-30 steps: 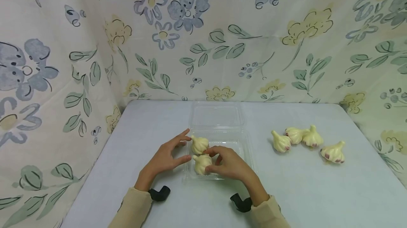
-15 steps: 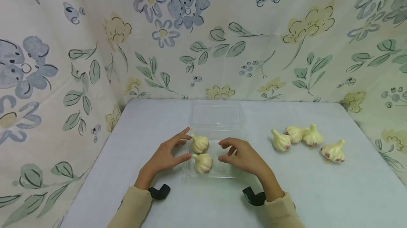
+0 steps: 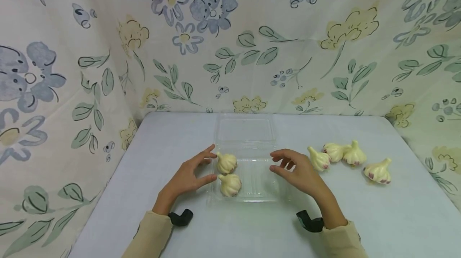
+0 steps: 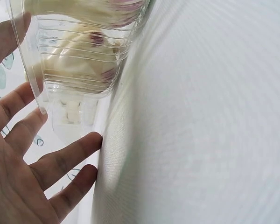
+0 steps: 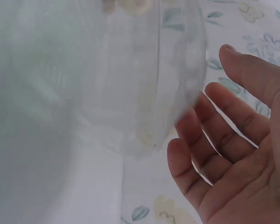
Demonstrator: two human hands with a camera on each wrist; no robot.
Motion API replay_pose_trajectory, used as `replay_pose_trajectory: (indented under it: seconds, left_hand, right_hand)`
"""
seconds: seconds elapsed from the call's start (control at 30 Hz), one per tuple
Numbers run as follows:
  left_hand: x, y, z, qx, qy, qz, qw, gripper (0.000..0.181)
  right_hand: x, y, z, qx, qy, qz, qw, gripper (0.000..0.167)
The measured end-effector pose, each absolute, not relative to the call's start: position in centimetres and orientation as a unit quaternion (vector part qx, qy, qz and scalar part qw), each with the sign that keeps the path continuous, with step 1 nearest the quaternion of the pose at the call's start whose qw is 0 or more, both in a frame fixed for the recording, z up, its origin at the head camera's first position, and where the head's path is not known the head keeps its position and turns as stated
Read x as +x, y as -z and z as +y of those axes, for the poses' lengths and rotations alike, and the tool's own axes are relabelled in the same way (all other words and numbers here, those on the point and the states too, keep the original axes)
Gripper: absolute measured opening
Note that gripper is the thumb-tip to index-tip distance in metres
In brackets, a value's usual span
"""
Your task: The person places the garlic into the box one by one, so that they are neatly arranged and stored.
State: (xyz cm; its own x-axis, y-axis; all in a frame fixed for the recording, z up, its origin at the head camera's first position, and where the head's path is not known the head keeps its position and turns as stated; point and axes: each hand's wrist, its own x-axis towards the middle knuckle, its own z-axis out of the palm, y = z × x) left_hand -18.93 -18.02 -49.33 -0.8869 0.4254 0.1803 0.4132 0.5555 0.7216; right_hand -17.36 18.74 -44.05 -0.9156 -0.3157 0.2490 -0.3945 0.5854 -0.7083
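Two garlic bulbs, a rear one (image 3: 227, 163) and a front one (image 3: 230, 185), sit along the left side of a clear plastic clamshell box (image 3: 257, 200). At the box's left rim is my left hand (image 3: 189, 174), thumb and fingers spread. In the left wrist view its fingertips (image 4: 39, 112) meet the rim, and the bulbs show through the ribbed wall. My right hand (image 3: 300, 172) hovers over the box's right edge, fingers loosely bent with nothing between them. Just beyond it lies a loose garlic bulb (image 3: 319, 159), partly behind the hand.
The box's lid (image 3: 245, 130) lies folded back behind it. More garlic bulbs rest on the right of the white table (image 3: 360, 218): one (image 3: 335, 152), one beside it (image 3: 354, 154), and another (image 3: 378, 171) farther right. A floral curtain (image 3: 248, 50) stands behind the table.
My right hand has let go of the front garlic bulb in the box and moved right, to the box's right edge. The left hand has stayed at the left rim.
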Motion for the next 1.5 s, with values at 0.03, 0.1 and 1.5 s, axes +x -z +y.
replay_pose_trajectory:
  seconds: [0.03, 0.1, 1.5]
  left_hand:
    - [-18.9, 49.3, -18.0, 0.237, -0.408, 0.882, 0.007, 0.064]
    - [-18.9, 49.3, -18.0, 0.237, -0.409, 0.881, 0.007, 0.066]
    - [-18.9, 49.5, -18.1, 0.236, -0.407, 0.882, 0.005, 0.058]
  right_hand:
    - [-17.4, 44.1, 19.1, 0.196, -0.408, -0.890, 0.055, 0.033]
    - [-17.3, 44.2, 19.9, 0.189, -0.406, -0.891, 0.071, 0.033]
    - [-17.7, 46.6, 29.0, 0.049, -0.261, -0.956, 0.126, 0.058]
